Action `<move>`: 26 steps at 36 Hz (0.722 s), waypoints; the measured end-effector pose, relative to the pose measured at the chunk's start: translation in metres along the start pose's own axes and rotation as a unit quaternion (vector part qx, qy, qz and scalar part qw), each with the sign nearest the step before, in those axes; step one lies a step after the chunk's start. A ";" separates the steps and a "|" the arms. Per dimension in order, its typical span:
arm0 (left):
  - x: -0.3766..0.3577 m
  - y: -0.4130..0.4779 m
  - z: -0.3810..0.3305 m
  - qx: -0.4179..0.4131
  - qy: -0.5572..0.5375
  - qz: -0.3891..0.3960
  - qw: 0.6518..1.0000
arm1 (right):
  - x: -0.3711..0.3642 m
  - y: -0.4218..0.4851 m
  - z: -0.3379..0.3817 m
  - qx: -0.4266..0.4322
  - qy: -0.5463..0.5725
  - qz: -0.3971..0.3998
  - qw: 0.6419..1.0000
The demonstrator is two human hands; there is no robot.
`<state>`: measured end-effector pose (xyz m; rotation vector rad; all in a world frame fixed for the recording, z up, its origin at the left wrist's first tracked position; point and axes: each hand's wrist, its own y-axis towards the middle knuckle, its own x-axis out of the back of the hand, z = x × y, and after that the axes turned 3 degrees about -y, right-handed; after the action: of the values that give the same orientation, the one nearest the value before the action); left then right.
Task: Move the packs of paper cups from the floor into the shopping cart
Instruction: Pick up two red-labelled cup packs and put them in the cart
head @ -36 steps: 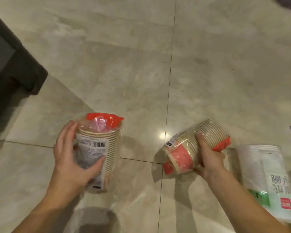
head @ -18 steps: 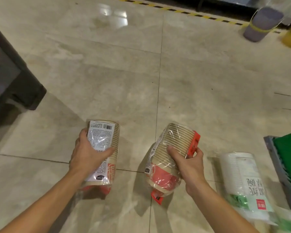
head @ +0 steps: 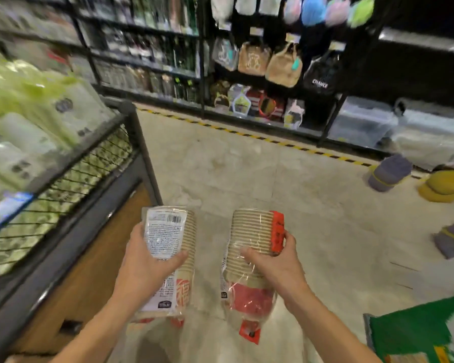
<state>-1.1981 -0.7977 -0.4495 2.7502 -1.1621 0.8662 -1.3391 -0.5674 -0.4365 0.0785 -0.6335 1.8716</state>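
Fingers (head: 177, 258) of the left hand (head: 142, 271) wrap the left pack (head: 165, 229), a clear-wrapped stack of ribbed beige cups with a white barcode label. Beside it, not touching, the right hand (head: 278, 265) grips the right pack (head: 249, 231), which has a red strip down one side. Both are held above the floor (head: 247, 166).

Left hand (head: 146, 268) grips left pack (head: 165, 231); right hand (head: 275, 263) grips right pack (head: 249, 231)
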 end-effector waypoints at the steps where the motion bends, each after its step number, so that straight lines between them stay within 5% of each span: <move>1: 0.029 -0.011 -0.025 0.002 -0.007 -0.014 1.000 | 0.003 -0.016 0.035 0.015 -0.006 0.016 1.000; 8: 0.199 -0.100 -0.132 0.008 -0.022 -0.136 0.990 | -0.004 -0.113 0.218 0.126 -0.027 0.142 0.981; 15: 0.296 -0.223 -0.142 0.030 -0.060 -0.299 0.952 | -0.064 -0.193 0.283 0.220 -0.054 0.299 0.927; 26: 0.355 -0.504 -0.082 0.141 -0.066 -0.578 0.801 | -0.212 -0.408 0.249 0.320 -0.152 0.576 0.736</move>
<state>-0.6989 -0.6462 -0.1107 2.9237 0.7747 0.6437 -0.9541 -0.7598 -0.1396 0.5593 -0.1568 3.2952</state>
